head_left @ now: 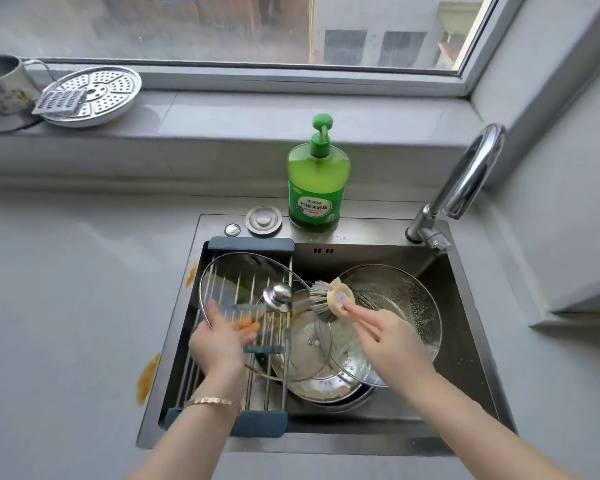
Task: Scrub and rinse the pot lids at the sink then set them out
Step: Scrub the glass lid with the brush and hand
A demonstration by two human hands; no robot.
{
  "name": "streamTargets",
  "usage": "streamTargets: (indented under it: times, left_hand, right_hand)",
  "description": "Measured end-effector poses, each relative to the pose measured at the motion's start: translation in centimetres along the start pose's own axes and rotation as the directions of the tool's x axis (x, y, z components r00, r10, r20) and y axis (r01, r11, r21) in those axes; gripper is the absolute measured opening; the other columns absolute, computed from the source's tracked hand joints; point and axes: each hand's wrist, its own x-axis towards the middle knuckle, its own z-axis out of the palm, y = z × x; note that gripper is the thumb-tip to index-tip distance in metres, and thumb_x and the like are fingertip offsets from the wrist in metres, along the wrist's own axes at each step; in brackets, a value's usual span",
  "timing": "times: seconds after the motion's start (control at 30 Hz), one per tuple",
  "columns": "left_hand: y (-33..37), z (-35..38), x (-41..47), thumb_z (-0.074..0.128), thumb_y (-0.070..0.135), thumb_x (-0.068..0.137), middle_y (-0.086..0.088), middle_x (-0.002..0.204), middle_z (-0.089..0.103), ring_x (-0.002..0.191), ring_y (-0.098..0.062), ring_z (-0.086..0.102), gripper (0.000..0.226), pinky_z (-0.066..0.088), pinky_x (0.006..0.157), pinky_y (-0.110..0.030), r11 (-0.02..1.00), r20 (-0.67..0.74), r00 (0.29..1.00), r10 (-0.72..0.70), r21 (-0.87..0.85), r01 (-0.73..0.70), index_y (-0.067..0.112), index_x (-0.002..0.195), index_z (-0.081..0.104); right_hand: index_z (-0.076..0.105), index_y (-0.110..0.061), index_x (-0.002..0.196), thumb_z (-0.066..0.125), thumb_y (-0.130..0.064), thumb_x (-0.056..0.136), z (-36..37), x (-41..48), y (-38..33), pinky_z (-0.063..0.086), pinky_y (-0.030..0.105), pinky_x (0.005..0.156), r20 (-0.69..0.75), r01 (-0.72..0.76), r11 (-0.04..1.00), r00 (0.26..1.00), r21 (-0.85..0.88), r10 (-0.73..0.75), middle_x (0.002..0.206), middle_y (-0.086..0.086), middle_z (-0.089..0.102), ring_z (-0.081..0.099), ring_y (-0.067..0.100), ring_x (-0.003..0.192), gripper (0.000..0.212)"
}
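Rose-gold links of a bracelet (212, 401) circle the left wrist; both forearms are cut off by the bottom edge. The left hand (219, 337) grips the near rim of a glass lid (229, 282), thumb on top. Its fingers curl underneath and show only as an orange blur through the glass. We see the lid held tilted above the drying rack (250, 245), which spans the left part of the steel sink (465, 358). Its metal knob faces us.

The right hand (388, 341) pinches the round pale head of a brush (326, 299) with nearly straight fingers, and the thumb is hidden behind them. The bristles touch the lid's right edge, just beside the knob.

Below, a second glass lid (309, 344) lies in the basin over a steel pan (326, 389). The stack is partly covered by the right arm, so we cannot count its pieces. A steel bowl (413, 299) sits behind it. Orange stains (148, 375) mark the counter (66, 289) left of the sink.

Farther back stand a green soap bottle (316, 188), a round drain cover (264, 220) and the faucet (465, 181). A faint streak under the spout may be water, but we cannot tell.

On the windowsill rest a perforated steamer plate (97, 95), a grater (61, 102) leaning on it, and a metal mug (4, 91) cut off at the left edge.
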Motion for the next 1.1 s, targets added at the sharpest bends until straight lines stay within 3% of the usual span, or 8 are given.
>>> streamTargets:
  times: [0.17, 0.4, 0.6, 0.7, 0.8, 0.9, 1.0, 1.1]
  left_hand:
    - [3.4, 0.1, -5.5, 0.042, 0.053, 0.087, -0.003, 0.063, 0.070, 0.052, -0.018, 0.068, 0.035, 0.049, 0.040, -0.020, 0.940, 0.213, 0.928, 0.306, 0.088, -0.330, 0.022, 0.077, 0.055]
    - [5.5, 0.1, -9.3, 0.041, 0.057, 0.082, -0.004, 0.059, 0.069, 0.049, -0.020, 0.067, 0.052, 0.050, 0.041, -0.020, 0.869, 0.231, 0.848, 0.478, 0.018, -0.495, 0.010, 0.072, 0.060]
    - [4.8, 1.2, -12.1, 0.041, 0.053, 0.084, 0.002, 0.060, 0.067, 0.049, -0.010, 0.065, 0.051, 0.051, 0.042, -0.021, 0.791, 0.333, 0.775, 0.536, 0.123, -0.600, 0.007, 0.067, 0.056]
    - [4.9, 1.4, -12.7, 0.043, 0.049, 0.085, -0.001, 0.059, 0.067, 0.049, -0.010, 0.065, 0.051, 0.050, 0.042, -0.018, 0.780, 0.363, 0.755, 0.546, 0.108, -0.616, 0.003, 0.067, 0.056]
    - [5.5, 1.3, -12.4, 0.043, 0.043, 0.092, -0.006, 0.058, 0.068, 0.049, -0.019, 0.067, 0.047, 0.049, 0.040, -0.020, 0.849, 0.305, 0.819, 0.487, 0.054, -0.525, 0.002, 0.071, 0.056]
    - [5.4, 1.6, -12.8, 0.042, 0.039, 0.095, -0.006, 0.058, 0.068, 0.049, -0.021, 0.067, 0.043, 0.050, 0.040, -0.021, 0.894, 0.279, 0.864, 0.419, 0.037, -0.446, 0.003, 0.075, 0.056]
    - [4.7, 1.8, -13.7, 0.042, 0.044, 0.092, -0.005, 0.057, 0.067, 0.051, -0.017, 0.067, 0.048, 0.054, 0.046, -0.028, 0.803, 0.327, 0.790, 0.518, 0.131, -0.581, 0.005, 0.070, 0.058]
    - [5.1, 1.4, -14.0, 0.042, 0.051, 0.085, -0.006, 0.057, 0.066, 0.051, -0.013, 0.066, 0.054, 0.055, 0.048, -0.029, 0.748, 0.373, 0.727, 0.577, 0.117, -0.653, 0.002, 0.069, 0.057]
  right_hand:
    - [0.046, -0.054, 0.126, 0.036, -0.039, 0.098, 0.4, 0.1, -2.3, 0.027, 0.017, 0.049, -0.029, 0.139, 0.951, 0.988, -0.276, -0.153, 0.076, -0.012, 0.043, 0.047, 0.010, 0.070, 0.033]
    - [0.057, -0.041, 0.121, 0.046, -0.026, 0.095, -2.6, -0.6, -1.8, 0.028, 0.025, 0.045, -0.087, 0.053, 0.992, 0.995, 0.110, -0.044, 0.043, -0.016, 0.050, 0.041, 0.004, 0.041, 0.032]
    - [0.042, -0.052, 0.130, 0.037, -0.036, 0.097, -4.1, -1.7, -2.1, 0.034, 0.029, 0.055, -0.136, 0.123, 0.912, 0.972, -0.392, -0.190, 0.072, -0.007, 0.042, 0.050, 0.021, 0.065, 0.038]
    - [0.056, -0.043, 0.122, 0.045, -0.030, 0.095, -4.9, -1.3, -1.4, 0.035, 0.027, 0.051, -0.076, 0.026, 0.997, 0.997, -0.073, -0.031, 0.059, -0.012, 0.052, 0.050, 0.007, 0.055, 0.032]
    - [0.060, -0.032, 0.120, 0.051, -0.020, 0.094, -4.5, -3.2, -0.8, 0.043, 0.021, 0.049, -0.079, -0.049, 0.930, 0.993, 0.365, 0.084, 0.053, -0.012, 0.061, 0.051, 0.004, 0.046, 0.030]
    - [0.049, -0.044, 0.127, 0.047, -0.025, 0.095, -3.4, -4.9, -0.9, 0.033, 0.016, 0.045, -0.231, 0.085, 0.992, 0.971, 0.091, -0.062, 0.056, -0.008, 0.050, 0.047, 0.007, 0.053, 0.037]
    - [0.042, -0.048, 0.133, 0.040, -0.031, 0.097, -4.0, -3.8, -1.5, 0.033, 0.028, 0.052, -0.230, 0.072, 0.925, 0.959, -0.373, -0.167, 0.072, -0.005, 0.044, 0.047, 0.021, 0.061, 0.040]
    - [0.053, -0.041, 0.125, 0.044, -0.029, 0.095, -5.3, -2.6, -1.7, 0.039, 0.030, 0.053, -0.106, 0.015, 0.994, 0.994, -0.109, -0.027, 0.067, -0.009, 0.056, 0.052, 0.020, 0.062, 0.034]
